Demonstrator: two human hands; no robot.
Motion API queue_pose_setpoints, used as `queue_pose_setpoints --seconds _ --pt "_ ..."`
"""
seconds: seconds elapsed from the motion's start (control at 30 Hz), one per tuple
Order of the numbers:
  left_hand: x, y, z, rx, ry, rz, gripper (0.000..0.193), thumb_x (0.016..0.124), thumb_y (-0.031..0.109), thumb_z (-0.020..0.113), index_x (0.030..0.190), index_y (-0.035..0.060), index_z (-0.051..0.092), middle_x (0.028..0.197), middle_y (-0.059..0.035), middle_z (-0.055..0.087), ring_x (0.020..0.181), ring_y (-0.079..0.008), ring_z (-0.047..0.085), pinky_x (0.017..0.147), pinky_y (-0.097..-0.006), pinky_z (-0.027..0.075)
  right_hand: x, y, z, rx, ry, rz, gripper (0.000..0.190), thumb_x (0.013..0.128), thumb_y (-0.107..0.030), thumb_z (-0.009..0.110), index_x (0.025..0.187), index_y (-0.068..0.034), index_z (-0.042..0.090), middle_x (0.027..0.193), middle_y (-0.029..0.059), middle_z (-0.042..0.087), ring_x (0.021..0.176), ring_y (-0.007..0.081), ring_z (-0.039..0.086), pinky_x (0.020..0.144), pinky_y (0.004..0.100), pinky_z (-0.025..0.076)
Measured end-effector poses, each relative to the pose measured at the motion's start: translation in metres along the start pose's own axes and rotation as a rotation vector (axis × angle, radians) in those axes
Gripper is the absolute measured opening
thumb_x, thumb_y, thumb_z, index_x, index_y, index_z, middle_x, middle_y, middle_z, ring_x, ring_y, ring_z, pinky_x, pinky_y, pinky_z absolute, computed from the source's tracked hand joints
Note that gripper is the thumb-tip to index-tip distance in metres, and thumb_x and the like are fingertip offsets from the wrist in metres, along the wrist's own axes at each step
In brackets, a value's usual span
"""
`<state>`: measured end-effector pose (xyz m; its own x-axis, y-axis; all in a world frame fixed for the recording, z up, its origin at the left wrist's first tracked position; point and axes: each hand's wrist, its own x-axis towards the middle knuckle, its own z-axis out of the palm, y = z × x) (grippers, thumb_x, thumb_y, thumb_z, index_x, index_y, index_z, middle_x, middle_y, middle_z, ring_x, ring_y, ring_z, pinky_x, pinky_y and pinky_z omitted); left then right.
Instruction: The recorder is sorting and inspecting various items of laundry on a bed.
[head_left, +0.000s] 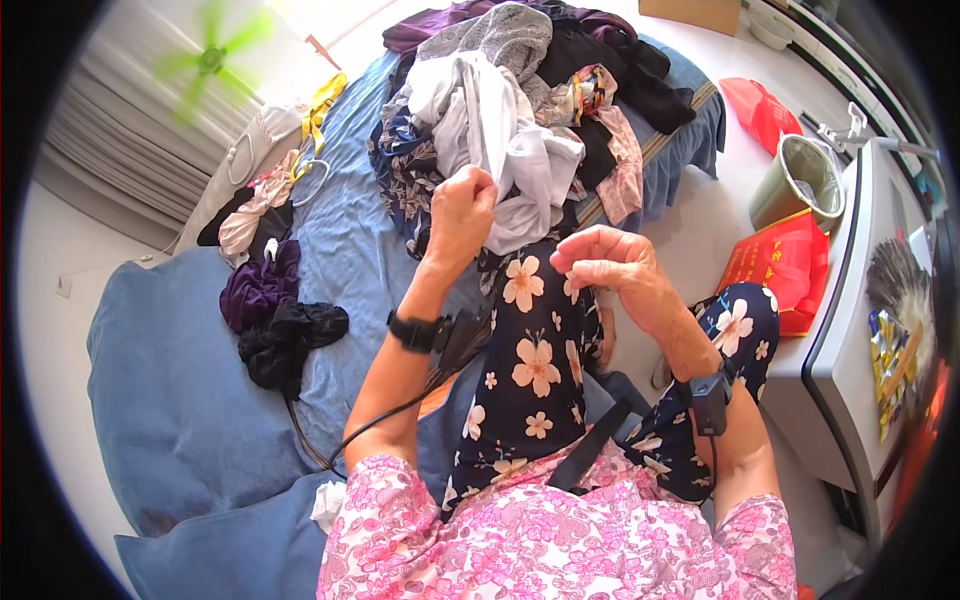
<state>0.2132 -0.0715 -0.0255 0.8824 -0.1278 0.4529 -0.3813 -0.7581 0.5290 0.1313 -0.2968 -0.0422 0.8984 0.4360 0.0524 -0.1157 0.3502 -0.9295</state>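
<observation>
My left hand (463, 214) is closed at the near edge of a heap of clothes, its fingers gripping a light grey-white garment (480, 124). To its right, my right hand (609, 259) hangs over my floral trousers, fingers curved and apart, holding nothing. Around the pale garment lie a dark blue patterned cloth (409, 180), a grey patterned cloth (499, 37), a pink printed garment (621, 169) and black clothing (637, 75). Black straps with small devices sit on both my wrists.
The heap rests on a blue-covered sofa (352, 150). Purple clothing (262, 289) and black clothing (281, 349) lie at left, near a cable. A waste bin (799, 180), a red bag (780, 262) and a grey cabinet (862, 337) stand at right; a green fan (212, 60) is at upper left.
</observation>
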Motion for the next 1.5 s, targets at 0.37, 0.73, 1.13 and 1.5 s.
queue_pose_setpoints --seconds 0.37,0.73,1.13,1.5 --pt "-0.091 0.135 -0.095 -0.698 -0.535 0.456 0.011 0.08 0.004 0.065 0.085 0.0059 0.056 0.081 -0.0068 0.056 0.073 -0.0258 0.056 0.065 -0.0333 0.046 0.003 0.014 0.011 0.657 -0.11 0.097 0.089 0.078 -0.037 0.074 0.139 -0.001 0.021 0.135 0.0207 0.039 0.116 0.033 0.051 0.093 0.0457 0.048" --pt "-0.117 0.123 -0.074 -0.766 -0.619 0.38 0.015 0.077 0.0 0.065 0.089 0.0045 0.057 0.08 -0.0092 0.056 0.07 -0.0263 0.058 0.062 -0.0336 0.046 -0.005 0.01 0.036 0.413 -0.147 0.095 0.085 0.059 0.014 0.057 0.139 0.004 0.029 0.13 0.0155 0.05 0.117 0.0195 0.052 0.1 0.0311 0.042" --pt "-0.09 0.043 -0.039 -0.246 -0.336 0.305 0.049 0.071 -0.006 0.059 0.119 -0.0031 0.053 0.13 -0.0265 0.046 0.119 -0.0403 0.046 0.101 -0.0421 0.038 -0.018 0.013 0.017 0.212 -0.27 -0.064 0.047 0.063 0.021 0.046 0.101 0.002 0.067 0.097 0.0095 0.068 0.087 0.0108 0.062 0.078 0.0235 0.049" --pt "-0.118 0.084 -0.041 -1.474 -0.403 -0.203 0.076 0.077 0.011 0.072 0.138 -0.0047 0.03 0.134 -0.016 0.044 0.121 -0.0228 0.047 0.097 -0.0345 0.041 -0.013 0.001 0.019 0.259 0.17 -0.233 0.031 0.078 0.013 0.044 0.1 0.002 0.063 0.092 0.0075 0.067 0.081 0.0096 0.061 0.075 0.0236 0.05"
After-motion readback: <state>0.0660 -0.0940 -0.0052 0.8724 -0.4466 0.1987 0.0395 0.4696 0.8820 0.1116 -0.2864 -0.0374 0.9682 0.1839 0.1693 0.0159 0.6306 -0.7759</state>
